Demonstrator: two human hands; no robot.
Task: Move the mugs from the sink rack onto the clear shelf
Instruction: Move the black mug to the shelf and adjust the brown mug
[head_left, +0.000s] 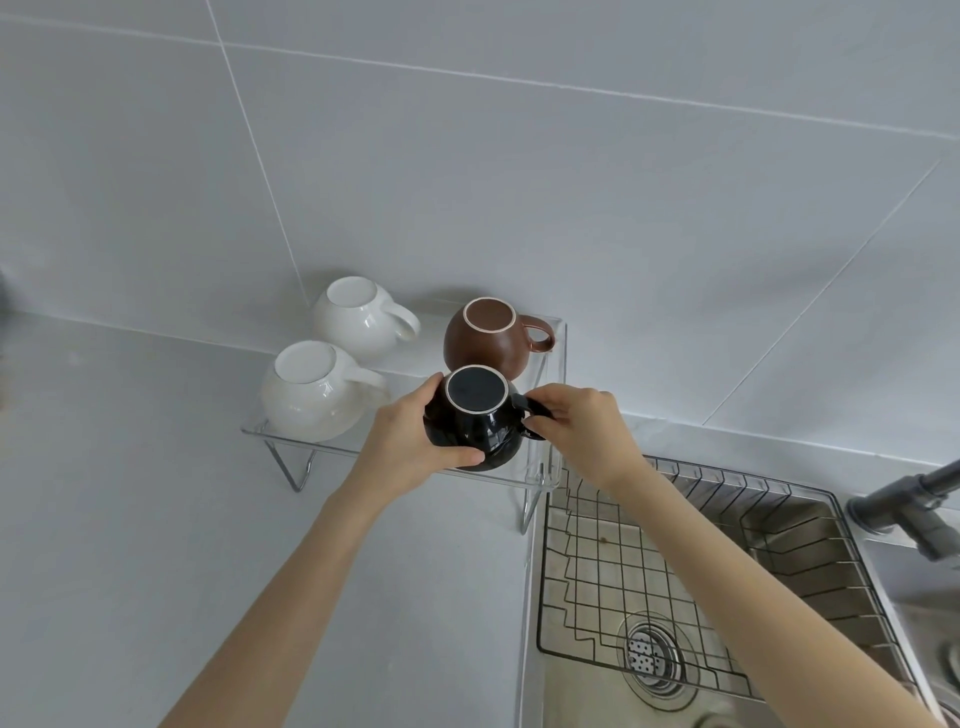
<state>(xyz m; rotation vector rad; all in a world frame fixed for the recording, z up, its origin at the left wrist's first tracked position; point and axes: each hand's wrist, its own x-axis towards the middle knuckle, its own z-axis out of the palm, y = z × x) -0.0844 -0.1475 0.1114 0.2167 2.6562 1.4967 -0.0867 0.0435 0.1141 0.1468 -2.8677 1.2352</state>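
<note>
Mug (475, 421) (black) — at shelf (260, 428) edge

Four round mugs upside down on the clear shelf (311, 451), black mug (475, 418) at front right, brown mug (485, 338) behind it, two white mugs (311, 389) on the left, wire sink rack (597, 561) right of the shelf

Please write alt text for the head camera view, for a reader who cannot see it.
Both hands hold an upside-down glossy black ceramic mug on a clear acrylic shelf, left hand on its body, right hand at its handle. Two white mugs and a brown one stand inverted there too.
</note>
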